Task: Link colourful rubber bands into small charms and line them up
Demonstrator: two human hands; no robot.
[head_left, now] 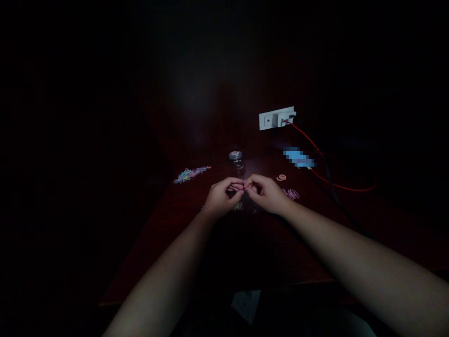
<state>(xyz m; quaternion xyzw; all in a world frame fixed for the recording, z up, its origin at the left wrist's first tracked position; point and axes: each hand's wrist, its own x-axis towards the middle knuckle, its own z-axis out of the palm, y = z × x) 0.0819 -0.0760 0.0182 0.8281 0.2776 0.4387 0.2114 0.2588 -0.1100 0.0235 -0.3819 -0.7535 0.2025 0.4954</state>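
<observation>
Left hand and right hand meet at the fingertips over the counter, beside pink bands; both grips narrow; whatever they pinch is too small to tell.

Where the fingertips of our left hand and right hand meet, we see a tiny pale piece, pinched by the right and too small to make out. On the bench we have loose little bands: a long mixed-colour heap on the left, a yellowish clump between our wrists, and a pinkish-purple heap just beyond our right hand, near some orange rings.
</observation>
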